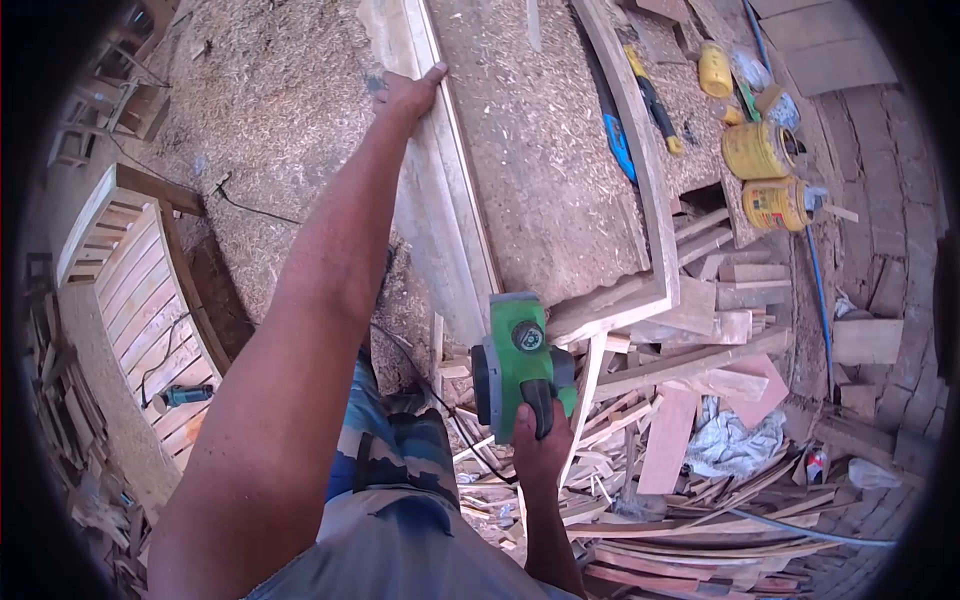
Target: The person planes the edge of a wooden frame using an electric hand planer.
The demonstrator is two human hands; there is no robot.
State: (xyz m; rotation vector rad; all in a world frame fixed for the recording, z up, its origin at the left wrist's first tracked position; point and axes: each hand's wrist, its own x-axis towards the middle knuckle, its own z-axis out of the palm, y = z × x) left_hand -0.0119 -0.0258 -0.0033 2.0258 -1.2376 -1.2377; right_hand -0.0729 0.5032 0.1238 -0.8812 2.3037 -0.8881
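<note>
My left hand (410, 96) reaches far forward and grips a long wooden board (447, 190), its fingers spanning the top of the wood. The board runs along the bench from the far edge toward me, with a narrow raised edge facing right. In my right hand (543, 450) is a green electric hand planer (519, 352), held by its black rear handle. The planer sits at the near end of the board, its front overlapping the wood in this view. A black cord (470, 440) trails from the tool to the left.
Wood shavings cover the bench (560, 190). At its right lie a blue-handled tool (619, 148), a yellow-and-black tool (655, 100) and yellow containers (757, 150). Scrap wood (620, 430) piles below. A slatted wooden piece (160, 310) with a power tool (188, 394) stands left.
</note>
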